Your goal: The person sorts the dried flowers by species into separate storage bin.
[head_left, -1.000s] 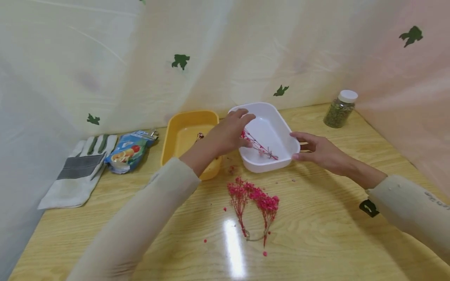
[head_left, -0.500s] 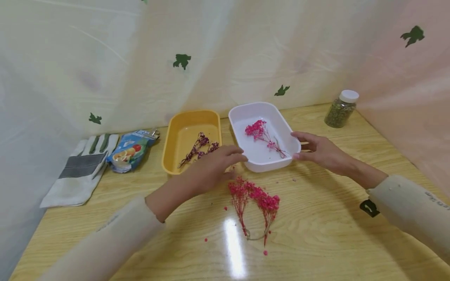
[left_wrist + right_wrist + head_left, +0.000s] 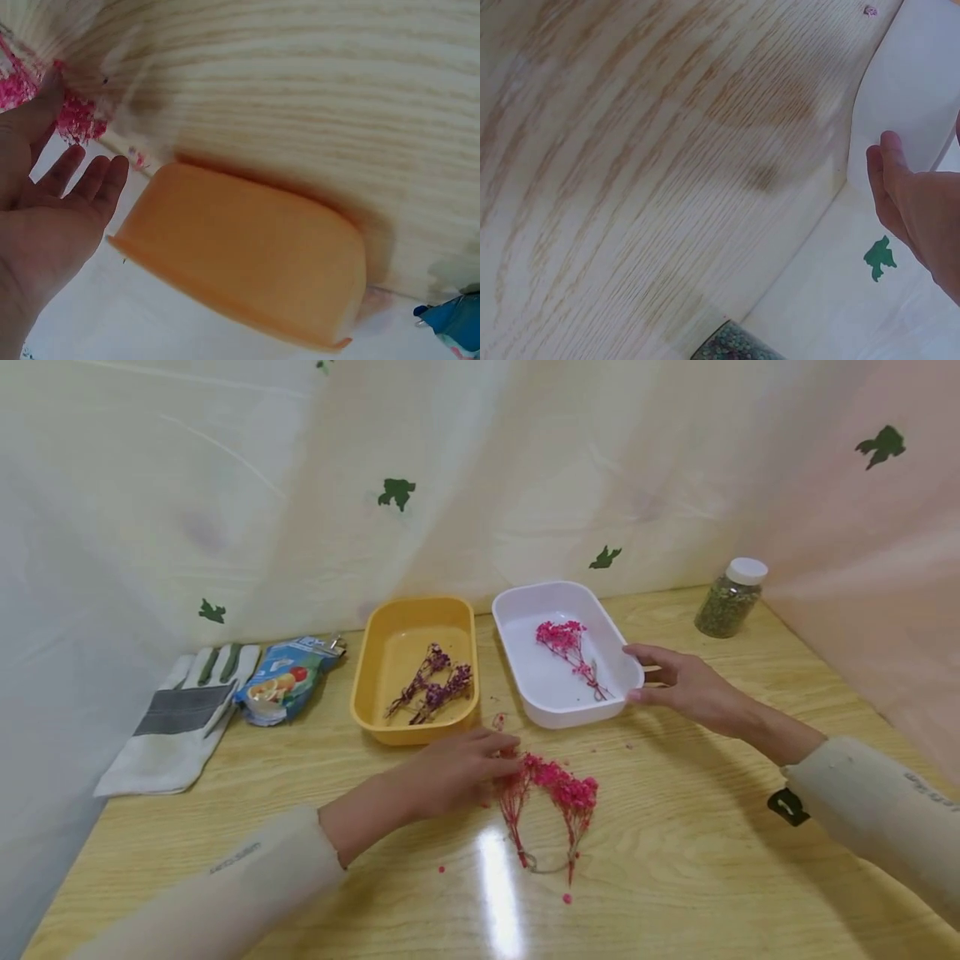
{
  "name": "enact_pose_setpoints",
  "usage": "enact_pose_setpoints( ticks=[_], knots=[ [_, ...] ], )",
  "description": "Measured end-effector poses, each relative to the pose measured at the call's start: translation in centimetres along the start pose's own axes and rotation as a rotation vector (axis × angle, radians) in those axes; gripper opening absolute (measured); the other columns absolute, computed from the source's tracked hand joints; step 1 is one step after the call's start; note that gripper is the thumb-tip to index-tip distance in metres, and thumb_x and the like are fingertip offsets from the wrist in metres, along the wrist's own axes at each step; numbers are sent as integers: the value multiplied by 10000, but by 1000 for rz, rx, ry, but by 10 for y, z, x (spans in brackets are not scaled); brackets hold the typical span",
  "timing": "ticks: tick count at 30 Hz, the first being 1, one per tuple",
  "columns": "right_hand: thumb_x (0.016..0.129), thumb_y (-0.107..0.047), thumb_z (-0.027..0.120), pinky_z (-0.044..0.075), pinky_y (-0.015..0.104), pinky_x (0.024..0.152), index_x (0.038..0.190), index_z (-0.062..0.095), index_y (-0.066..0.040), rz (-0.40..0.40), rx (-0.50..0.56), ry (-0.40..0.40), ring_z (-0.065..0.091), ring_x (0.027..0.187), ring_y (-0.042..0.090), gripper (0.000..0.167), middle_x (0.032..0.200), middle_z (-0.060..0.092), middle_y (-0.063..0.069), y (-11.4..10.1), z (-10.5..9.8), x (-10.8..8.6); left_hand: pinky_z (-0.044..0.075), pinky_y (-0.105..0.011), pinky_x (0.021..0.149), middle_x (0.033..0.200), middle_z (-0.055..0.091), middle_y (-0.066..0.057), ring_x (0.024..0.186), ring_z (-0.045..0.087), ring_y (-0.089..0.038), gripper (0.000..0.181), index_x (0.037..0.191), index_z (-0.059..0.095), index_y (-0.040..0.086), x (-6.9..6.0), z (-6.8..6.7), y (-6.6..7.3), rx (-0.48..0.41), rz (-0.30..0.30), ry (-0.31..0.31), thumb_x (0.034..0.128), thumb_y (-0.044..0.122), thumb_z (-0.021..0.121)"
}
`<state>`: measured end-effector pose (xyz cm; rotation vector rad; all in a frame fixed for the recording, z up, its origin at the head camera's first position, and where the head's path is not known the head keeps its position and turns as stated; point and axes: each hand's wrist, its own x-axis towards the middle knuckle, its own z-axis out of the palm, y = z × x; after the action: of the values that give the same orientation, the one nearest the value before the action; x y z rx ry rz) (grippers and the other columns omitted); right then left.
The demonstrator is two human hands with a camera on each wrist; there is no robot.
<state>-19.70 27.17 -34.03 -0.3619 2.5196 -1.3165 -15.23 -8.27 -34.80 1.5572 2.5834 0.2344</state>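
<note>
My left hand reaches palm down beside two small bunches of pink dried flowers, tied at the stems with string, on the table. Its fingertips are over the left bunch's heads; in the left wrist view the fingers are spread and loosely bent, with nothing plainly gripped. My right hand holds the near right corner of a white plastic tray, thumb and fingers against its wall. Inside lies another pink bunch. To the left, a yellow tray holds two dark purple dried sprigs.
A white and grey work glove and a blue packet lie at the far left. A white-lidded jar of green bits stands at the back right. Loose pink bits dot the wooden table. Curtain hangs behind.
My left hand has moved from over the white tray, leaving a pink bunch in view there, down to the pink bunches on the table. My right hand stays at the tray's corner.
</note>
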Motion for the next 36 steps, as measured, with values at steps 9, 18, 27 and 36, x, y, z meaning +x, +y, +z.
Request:
enact_pose_setpoints(
  ticks=[9, 18, 27, 36],
  knots=[
    [934, -215, 648, 461, 421, 976, 1519, 247, -51, 8, 4, -1, 410, 1306, 423, 727, 1488, 340, 235, 3, 0, 1, 413, -317, 1034, 1269, 573, -53, 1187, 519, -197, 272, 1114, 696, 168, 0, 12, -4, -51, 20, 40, 845, 157, 734],
    [936, -229, 645, 423, 509, 1002, 1523, 241, -62, 12, -3, -4, 398, 1314, 427, 732, 1495, 330, 235, 2, 0, 2, 470, -251, 932, 1161, 594, -29, 1053, 566, -151, 170, 1044, 697, 158, -4, 8, 2, -144, 36, 120, 882, 208, 691],
    [932, -246, 649, 440, 488, 990, 1524, 244, -73, 11, -4, -4, 401, 1315, 416, 738, 1495, 333, 228, 2, 0, 1, 459, -198, 940, 1132, 586, -56, 1065, 567, -143, 127, 997, 663, 98, -12, 3, 7, -344, 62, 276, 874, 70, 684],
    [929, -257, 651, 432, 520, 991, 1523, 246, -73, 11, -8, -3, 398, 1313, 424, 742, 1500, 325, 225, 1, 0, 0, 475, -195, 913, 1067, 618, 3, 1024, 586, -105, 153, 1008, 710, 115, -12, -10, 14, -419, 47, 329, 855, 119, 720]
  ],
)
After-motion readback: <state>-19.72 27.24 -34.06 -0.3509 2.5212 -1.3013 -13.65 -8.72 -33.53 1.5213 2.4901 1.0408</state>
